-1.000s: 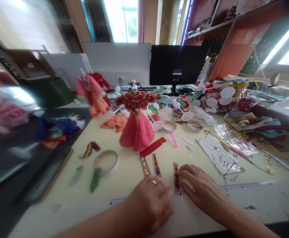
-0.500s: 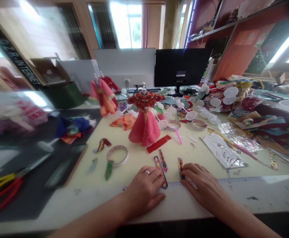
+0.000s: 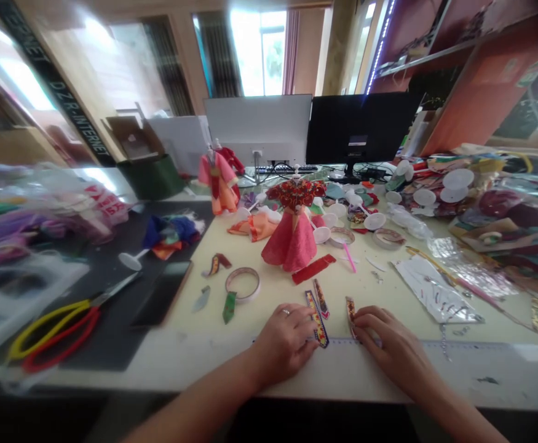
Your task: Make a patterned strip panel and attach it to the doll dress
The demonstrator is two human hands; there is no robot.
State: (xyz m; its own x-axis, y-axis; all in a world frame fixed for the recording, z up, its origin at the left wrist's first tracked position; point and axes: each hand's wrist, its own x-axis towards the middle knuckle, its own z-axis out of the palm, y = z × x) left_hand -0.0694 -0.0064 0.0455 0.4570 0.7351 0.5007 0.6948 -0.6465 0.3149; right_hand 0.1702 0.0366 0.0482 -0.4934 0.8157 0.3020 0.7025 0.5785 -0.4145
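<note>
Pressing flat, open left hand (image 3: 284,344) slid strip (image 3: 317,318) lower-center; right hand (image 3: 388,344), open, pinned another strip (image 3: 350,307) on table (image 3: 250,307).

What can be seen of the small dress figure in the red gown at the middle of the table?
The dress figure stands upright on the pale table, behind both hands and touched by neither. It has a small white head knob, a dark red bodice with gold patterning and wide sleeves, and a flared coral-pink skirt that looks like pleated fabric or paper. A flat red strip lies at its hem on the right; whether they touch is unclear. White round stands crowd beside it.
</note>
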